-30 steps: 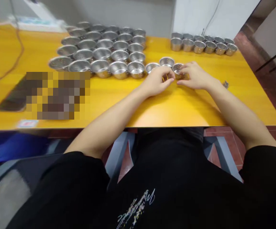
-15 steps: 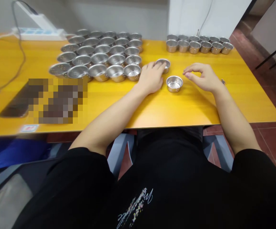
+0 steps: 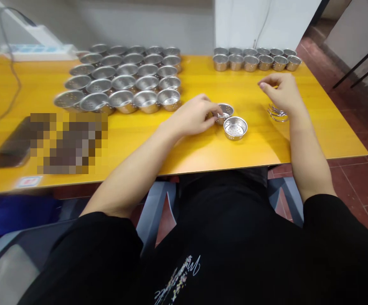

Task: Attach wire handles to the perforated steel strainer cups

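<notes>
My left hand (image 3: 203, 114) has its thumb and fingers closed on the left rim of a small perforated steel cup (image 3: 227, 111). Just in front of that cup, close against it, stands a second perforated cup (image 3: 235, 128), its holed bottom visible. Over the right part of the table, my right hand (image 3: 280, 93) is raised with its fingers curled and thumb tip close to the fingertips; anything between them is too small to make out. Below it lie several thin, bent shiny metal pieces (image 3: 277, 113), partly hidden by the wrist.
Rows of similar cups (image 3: 123, 101) fill the table's left middle. Two more rows (image 3: 251, 63) stand at the back right by a white panel. A dark phone (image 3: 9, 146), a blurred-out item (image 3: 71, 144) and a power strip (image 3: 40, 51) are on the left.
My left hand has brought the rear cup nearer to me and rightward, beside the front cup, which has also shifted nearer. My right hand has moved back and right, uncovering the metal pieces.
</notes>
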{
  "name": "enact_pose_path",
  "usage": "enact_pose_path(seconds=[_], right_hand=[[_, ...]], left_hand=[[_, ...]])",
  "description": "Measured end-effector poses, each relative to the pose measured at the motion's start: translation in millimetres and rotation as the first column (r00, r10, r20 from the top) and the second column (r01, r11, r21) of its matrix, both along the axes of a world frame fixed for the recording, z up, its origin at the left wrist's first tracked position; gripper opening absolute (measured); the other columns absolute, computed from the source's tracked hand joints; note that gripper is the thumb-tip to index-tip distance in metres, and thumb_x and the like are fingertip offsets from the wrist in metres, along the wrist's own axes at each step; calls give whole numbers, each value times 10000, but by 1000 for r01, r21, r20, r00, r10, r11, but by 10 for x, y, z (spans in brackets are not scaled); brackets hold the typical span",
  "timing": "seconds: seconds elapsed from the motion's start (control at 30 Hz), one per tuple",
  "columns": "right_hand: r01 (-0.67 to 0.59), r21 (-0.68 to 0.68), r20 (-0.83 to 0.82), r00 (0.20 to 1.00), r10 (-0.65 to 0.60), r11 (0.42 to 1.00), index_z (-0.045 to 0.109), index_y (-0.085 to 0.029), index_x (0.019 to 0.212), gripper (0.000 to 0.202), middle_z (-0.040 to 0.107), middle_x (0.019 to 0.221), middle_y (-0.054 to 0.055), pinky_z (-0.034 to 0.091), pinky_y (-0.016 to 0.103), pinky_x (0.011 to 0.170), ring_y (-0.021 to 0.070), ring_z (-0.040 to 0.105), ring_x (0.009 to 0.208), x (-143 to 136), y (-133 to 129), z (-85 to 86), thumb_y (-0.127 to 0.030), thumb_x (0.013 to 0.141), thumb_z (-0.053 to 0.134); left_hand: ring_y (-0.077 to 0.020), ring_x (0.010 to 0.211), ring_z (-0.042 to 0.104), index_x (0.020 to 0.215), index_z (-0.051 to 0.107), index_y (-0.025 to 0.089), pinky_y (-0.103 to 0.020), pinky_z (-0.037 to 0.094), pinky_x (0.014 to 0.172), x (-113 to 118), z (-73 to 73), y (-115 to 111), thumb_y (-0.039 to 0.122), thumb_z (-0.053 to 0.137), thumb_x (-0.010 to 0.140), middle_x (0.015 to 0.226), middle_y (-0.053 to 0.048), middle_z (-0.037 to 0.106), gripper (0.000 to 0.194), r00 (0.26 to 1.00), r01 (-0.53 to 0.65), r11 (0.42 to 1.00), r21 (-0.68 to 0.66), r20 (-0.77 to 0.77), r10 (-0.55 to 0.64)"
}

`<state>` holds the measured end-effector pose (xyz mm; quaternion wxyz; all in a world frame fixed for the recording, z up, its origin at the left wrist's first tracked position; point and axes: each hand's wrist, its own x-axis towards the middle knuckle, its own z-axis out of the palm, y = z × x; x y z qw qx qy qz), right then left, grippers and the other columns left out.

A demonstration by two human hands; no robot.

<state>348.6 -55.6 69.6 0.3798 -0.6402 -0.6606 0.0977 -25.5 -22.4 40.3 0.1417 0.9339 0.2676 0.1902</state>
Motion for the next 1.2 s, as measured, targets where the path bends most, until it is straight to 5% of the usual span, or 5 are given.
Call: enact_pose_path(seconds=[0.17,0.33,0.6,0.93,1.2], right_hand=[[238,-77,4,971,-239,968,909,-194,1015,171,958,1124,146,655,440,1061,238,762,980,375,-123,202,-57,1109,870],[142,-295,120,987,-111,945,943,-213,1015,99,923,1017,119,673,511,1032,289,797,953,618,-445,280,-142,978,1001],[216,-156,340,928,-153,964,999,-256,1227,265,896,1458,204,614,681,1425,437,848,1344,1106,-459,-328,-166,1058,815],[238,-160,277,942,-188,958,1002,-206,1126,119,964,1408,228,648,679,1398,471,900,1379,905,-415,-309,-223,1107,886],[314,183,-309,918,-248,932,1014,-221,978,194,959,961,135,611,429,768,226,742,716,607,-786,11,-88,1021,879]], left_hand=[[-486,1552,734,1544,930,235,-792,502,1409,-118,262,-117,352,727,1090,1399,-173,916,511,993,42,999,-3,-109,-42],[-496,1624,652,1649,872,306,-781,473,1418,-142,373,-487,340,761,1095,1568,-162,876,566,997,67,997,34,-33,-66],[-572,1603,643,1234,934,303,-835,584,1249,249,-125,-1331,318,966,1080,1754,-197,763,157,984,-133,986,103,136,118],[-389,1410,811,1302,741,265,-620,597,1257,333,-361,-1447,172,818,1170,1341,-112,929,179,972,-62,996,-71,222,77],[-410,1383,739,1197,790,255,-673,673,1252,332,-471,-1513,367,869,1180,1474,-196,776,138,942,-45,999,8,334,39]])
